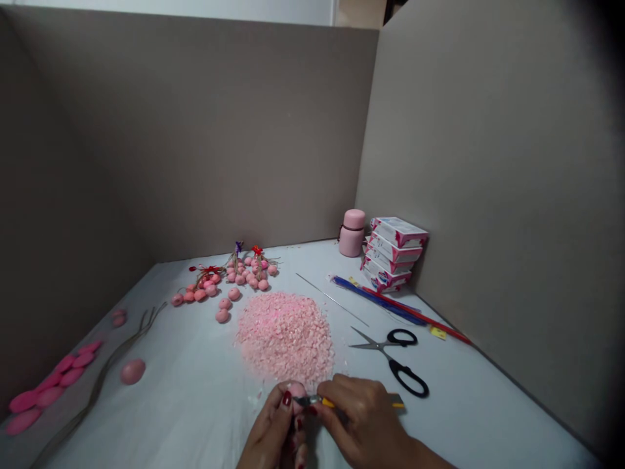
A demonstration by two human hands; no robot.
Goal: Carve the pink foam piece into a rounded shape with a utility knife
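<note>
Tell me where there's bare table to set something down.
Bare: between the pink ball and the shavings pile; also right of the scissors, toward the wall. Crowded: the bead clusters at the back, and the boxes and sticks back right.

Dead ahead of the left hand and right hand, the pink shavings pile is in the way. Scissors lie just beside the right one, with a thin wire and coloured sticks behind. There's open desk to the left, up to the pink ball and strands. Bead clusters, jar and boxes crowd the back, and partition walls box it all in.
</note>
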